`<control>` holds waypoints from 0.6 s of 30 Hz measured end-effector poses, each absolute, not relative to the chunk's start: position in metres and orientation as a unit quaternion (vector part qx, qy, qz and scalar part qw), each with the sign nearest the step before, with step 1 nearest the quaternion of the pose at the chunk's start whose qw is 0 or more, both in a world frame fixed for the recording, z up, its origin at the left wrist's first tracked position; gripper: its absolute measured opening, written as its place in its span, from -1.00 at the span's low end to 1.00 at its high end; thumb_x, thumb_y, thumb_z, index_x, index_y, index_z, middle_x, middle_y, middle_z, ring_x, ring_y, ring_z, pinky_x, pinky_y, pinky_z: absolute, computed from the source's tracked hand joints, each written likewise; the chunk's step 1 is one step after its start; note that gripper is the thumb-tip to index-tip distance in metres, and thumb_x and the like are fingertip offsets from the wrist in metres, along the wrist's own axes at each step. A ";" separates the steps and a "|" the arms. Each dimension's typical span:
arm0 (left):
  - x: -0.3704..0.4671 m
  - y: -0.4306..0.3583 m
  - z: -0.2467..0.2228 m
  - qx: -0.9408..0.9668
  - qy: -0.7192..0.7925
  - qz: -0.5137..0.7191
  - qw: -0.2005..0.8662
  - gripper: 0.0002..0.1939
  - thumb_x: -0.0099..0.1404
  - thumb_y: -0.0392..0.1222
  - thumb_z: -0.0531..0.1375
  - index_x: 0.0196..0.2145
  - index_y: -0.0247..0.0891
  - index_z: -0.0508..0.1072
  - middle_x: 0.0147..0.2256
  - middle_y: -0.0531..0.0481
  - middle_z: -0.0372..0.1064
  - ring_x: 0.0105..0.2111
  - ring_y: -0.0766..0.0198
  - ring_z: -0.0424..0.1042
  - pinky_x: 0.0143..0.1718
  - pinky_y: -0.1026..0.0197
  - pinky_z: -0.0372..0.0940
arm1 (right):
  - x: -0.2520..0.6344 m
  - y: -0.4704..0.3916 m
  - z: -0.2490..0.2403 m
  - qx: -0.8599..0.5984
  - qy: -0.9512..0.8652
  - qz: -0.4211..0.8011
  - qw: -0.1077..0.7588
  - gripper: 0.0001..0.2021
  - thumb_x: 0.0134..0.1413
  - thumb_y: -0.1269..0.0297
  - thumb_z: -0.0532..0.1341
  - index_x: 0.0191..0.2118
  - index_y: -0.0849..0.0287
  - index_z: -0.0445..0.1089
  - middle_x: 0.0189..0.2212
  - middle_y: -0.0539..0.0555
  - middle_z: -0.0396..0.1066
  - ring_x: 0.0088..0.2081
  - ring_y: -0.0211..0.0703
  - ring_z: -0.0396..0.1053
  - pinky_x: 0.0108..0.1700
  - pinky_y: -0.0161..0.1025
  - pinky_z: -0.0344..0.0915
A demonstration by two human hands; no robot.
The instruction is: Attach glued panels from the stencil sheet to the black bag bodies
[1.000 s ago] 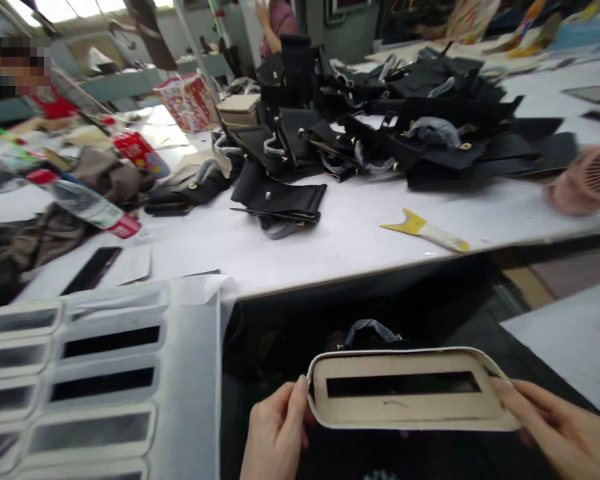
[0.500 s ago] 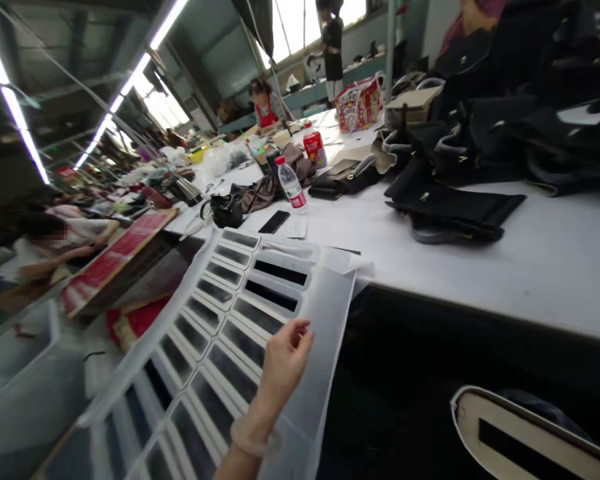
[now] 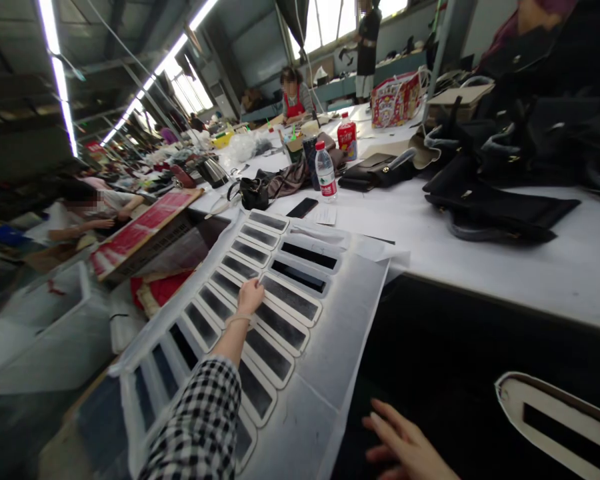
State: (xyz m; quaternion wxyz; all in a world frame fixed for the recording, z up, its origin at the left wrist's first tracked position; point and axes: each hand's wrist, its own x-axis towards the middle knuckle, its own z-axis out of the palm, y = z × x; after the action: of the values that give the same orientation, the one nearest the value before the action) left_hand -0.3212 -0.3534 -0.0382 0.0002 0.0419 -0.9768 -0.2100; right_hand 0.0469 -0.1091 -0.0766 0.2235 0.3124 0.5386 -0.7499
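Rows of rectangular pieces (image 3: 293, 300) with pale borders and dark centres lie on a whitish sheet (image 3: 325, 373). My left hand (image 3: 251, 298) is closed over the left end of one piece in the right row. Its fingertips are bunched there, and what they grip is hidden. On that arm are a pale bangle and a black-and-white checked sleeve. My right hand (image 3: 407, 443) is low in the view, fingers apart and holding nothing, over the black surface (image 3: 430, 340). To its right lies a rounded pale piece (image 3: 513, 397) with a black slot.
Black bags (image 3: 500, 207) crowd the right of the white table (image 3: 380, 213). A water bottle (image 3: 326, 175), a red bottle (image 3: 347, 139) and a phone (image 3: 303, 208) stand or lie behind the sheet. Left are a red-topped box (image 3: 145, 233), a plastic bin (image 3: 83, 293) and a seated person (image 3: 97, 210).
My left hand has moved up and left across the sheet to the inner end of a piece. My right hand has come into view. The view has shifted leftward.
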 end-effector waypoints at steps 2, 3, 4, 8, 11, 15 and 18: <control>-0.328 -0.354 -0.042 0.051 -0.975 -0.217 -0.014 -0.65 0.35 -0.07 0.21 0.03 -0.26 0.40 0.06 -0.14 0.36 0.01 0.07 0.40 0.02 -0.11 0.34 | 0.025 -0.129 -0.079 0.272 0.527 -0.772 0.227 -0.12 -0.18 -0.32 0.26 0.19 0.20 0.25 0.00 0.30 0.44 -0.16 0.04 0.48 -0.27 -0.17 0.45; -0.331 -0.355 -0.043 0.059 -0.973 -0.221 -0.019 -0.65 0.35 -0.07 0.21 0.03 -0.26 0.40 0.06 -0.14 0.36 0.01 0.07 0.40 0.01 -0.11 0.35 | 0.017 -0.137 -0.082 0.250 0.541 -0.774 0.216 -0.18 -0.15 -0.31 0.25 0.14 0.18 0.30 -0.11 0.23 0.49 -0.19 0.01 0.48 -0.28 -0.20 0.43; -0.333 -0.356 -0.043 0.070 -0.971 -0.227 -0.025 -0.65 0.35 -0.07 0.20 0.04 -0.26 0.40 0.06 -0.14 0.36 0.01 0.07 0.40 0.01 -0.11 0.35 | 0.011 -0.144 -0.085 0.230 0.558 -0.771 0.202 -0.26 -0.12 -0.29 0.24 0.08 0.16 0.36 -0.23 0.16 0.51 -0.25 -0.03 0.48 -0.30 -0.22 0.42; -0.346 -0.365 -0.040 0.121 -0.955 -0.268 -0.051 -0.64 0.35 -0.06 0.21 0.04 -0.26 0.39 0.04 -0.14 0.36 -0.02 0.08 0.41 -0.02 -0.08 0.37 | 0.003 -0.158 -0.096 0.200 0.622 -0.744 0.143 -0.46 0.00 -0.20 0.20 -0.09 0.16 0.45 -0.51 0.00 0.42 -0.42 -0.14 0.42 -0.40 -0.29 0.35; -0.355 -0.370 -0.036 0.144 -0.933 -0.321 -0.078 -0.65 0.35 -0.06 0.21 0.02 -0.27 0.40 0.01 -0.11 0.38 -0.06 0.09 0.44 -0.08 -0.04 0.40 | 0.004 -0.160 -0.098 0.193 0.660 -0.716 0.117 -0.55 0.07 -0.10 0.17 -0.12 0.18 0.47 -0.55 0.00 0.40 -0.46 -0.14 0.39 -0.40 -0.28 0.33; -0.358 -0.373 -0.027 0.156 -0.892 -0.410 -0.105 -0.67 0.36 -0.07 0.20 0.00 -0.29 0.40 -0.05 -0.10 0.40 -0.15 0.17 0.46 -0.16 0.03 0.44 | 0.002 -0.161 -0.096 0.177 0.689 -0.695 0.102 -0.62 0.13 0.00 0.14 -0.11 0.18 0.47 -0.49 0.05 0.46 -0.42 -0.10 0.42 -0.38 -0.25 0.34; -0.349 -0.375 -0.021 0.152 -0.853 -0.481 -0.133 -0.69 0.37 -0.09 0.20 -0.01 -0.29 0.40 -0.08 -0.10 0.41 -0.19 0.21 0.47 -0.20 0.07 0.44 | 0.001 -0.163 -0.096 0.180 0.699 -0.686 0.095 -0.63 0.12 0.01 0.14 -0.12 0.15 0.48 -0.45 0.07 0.49 -0.40 -0.06 0.44 -0.35 -0.22 0.36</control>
State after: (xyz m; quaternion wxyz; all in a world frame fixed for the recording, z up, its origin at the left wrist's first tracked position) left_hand -0.3491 -0.3746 -0.0207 -0.1328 0.1518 -0.8529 -0.4815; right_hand 0.0007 -0.1630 -0.0960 0.0949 0.1797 0.6986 -0.6861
